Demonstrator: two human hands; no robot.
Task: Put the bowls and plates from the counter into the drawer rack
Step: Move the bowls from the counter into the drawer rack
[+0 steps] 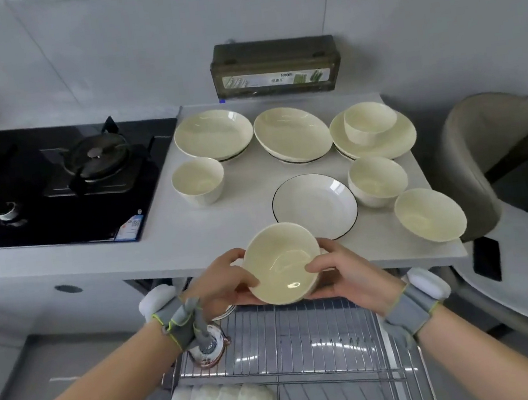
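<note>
Cream bowl [282,264] gripped by left hand [222,279] and right hand [351,272] above wire rack [306,337].

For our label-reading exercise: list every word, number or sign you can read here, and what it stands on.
"NRO", further letters blurred: white label on the dark box.
Characters below it: too blurred to read.
Blue sticker on the stove: too small to read.
</note>
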